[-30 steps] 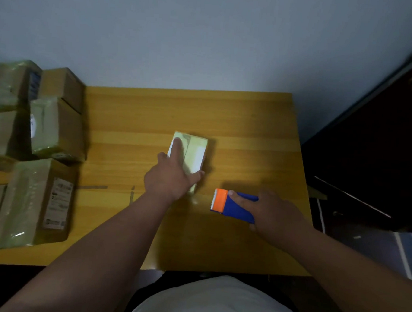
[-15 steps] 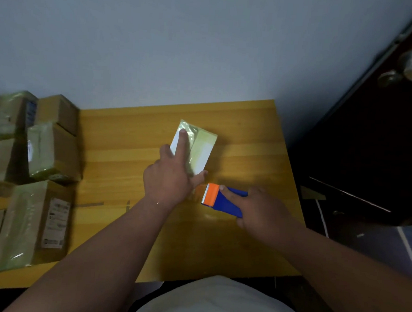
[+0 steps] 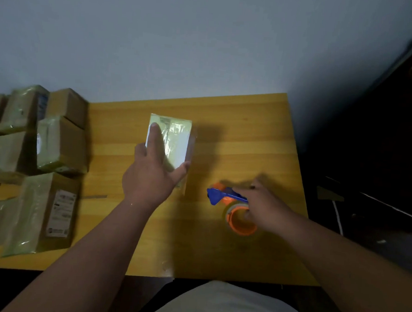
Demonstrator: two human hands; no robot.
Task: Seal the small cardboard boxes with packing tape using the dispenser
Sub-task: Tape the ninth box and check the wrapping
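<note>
Now the left hand (image 3: pixel 150 176) is pressing with straight fingers on the taped box (image 3: pixel 174 139) at the table (image 3: pixel 249 139) middle. Beside it, the right hand (image 3: pixel 267 207) is gripping the blue-orange dispenser (image 3: pixel 231 205) just right of the box, while sealed boxes (image 3: pixel 42 170) are standing piled at the left edge.

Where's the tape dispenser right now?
In the head view, the tape dispenser lies on the yellow table at the right, under the right hand, apart from the box that the left hand presses.
</note>
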